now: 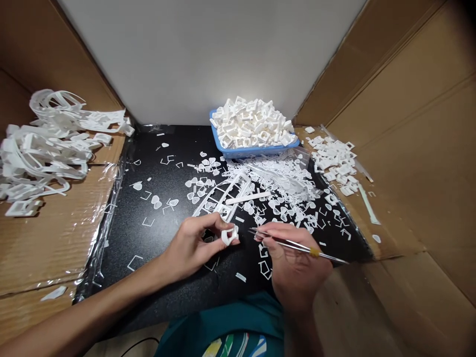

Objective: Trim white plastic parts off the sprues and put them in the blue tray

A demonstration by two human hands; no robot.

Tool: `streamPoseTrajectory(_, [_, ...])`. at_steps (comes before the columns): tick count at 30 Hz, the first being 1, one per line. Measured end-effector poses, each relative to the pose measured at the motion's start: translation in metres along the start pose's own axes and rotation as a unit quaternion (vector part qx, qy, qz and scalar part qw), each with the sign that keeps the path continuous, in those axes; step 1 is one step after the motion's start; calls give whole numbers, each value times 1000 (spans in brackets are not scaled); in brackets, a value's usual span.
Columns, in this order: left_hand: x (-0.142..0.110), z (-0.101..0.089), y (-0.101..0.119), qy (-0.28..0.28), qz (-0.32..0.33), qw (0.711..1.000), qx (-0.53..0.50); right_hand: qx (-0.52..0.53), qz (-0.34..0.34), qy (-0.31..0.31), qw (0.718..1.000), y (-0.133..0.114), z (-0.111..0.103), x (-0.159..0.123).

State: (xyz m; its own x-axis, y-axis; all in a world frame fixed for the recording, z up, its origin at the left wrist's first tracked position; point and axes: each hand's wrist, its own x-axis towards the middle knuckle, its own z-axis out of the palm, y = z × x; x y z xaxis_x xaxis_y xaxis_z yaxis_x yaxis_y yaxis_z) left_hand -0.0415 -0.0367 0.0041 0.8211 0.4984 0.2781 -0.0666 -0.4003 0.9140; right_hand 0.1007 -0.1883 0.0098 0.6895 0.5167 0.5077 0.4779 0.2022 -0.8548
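Note:
My left hand [193, 244] pinches a small white plastic square piece [229, 236] just above the black mat [156, 248]. My right hand [293, 263] is closed round thin metal tweezers [293, 244], whose tips point left toward the white piece, a short gap away. Just beyond my hands lies a long white plastic sprue frame [226, 194] among many loose white heart-shaped bits [286, 198] and small angled offcuts.
A blue tray [256, 148] heaped with white square pieces stands at the back. More square pieces [334, 161] lie on the cardboard at right. A pile of empty white sprue frames [48, 144] rests on the cardboard at left. Cardboard walls close in both sides.

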Motion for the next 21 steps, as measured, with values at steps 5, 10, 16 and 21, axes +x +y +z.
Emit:
streamPoseTrajectory(5, [7,-4,-1,12,11,1000,24,-3,35,-82,996,3,0,-1])
streamPoseTrajectory(10, [5,-3,-3,5,5,1000,-4,-3,55,-82,995,5,4,-2])
streamPoseTrajectory(16, [0,-1,-3,31,39,999,11,2,58,-116,992,5,5,-5])
streamPoseTrajectory(21, [0,0,-2,39,61,997,12,-8,57,-125,990,4,5,-7])
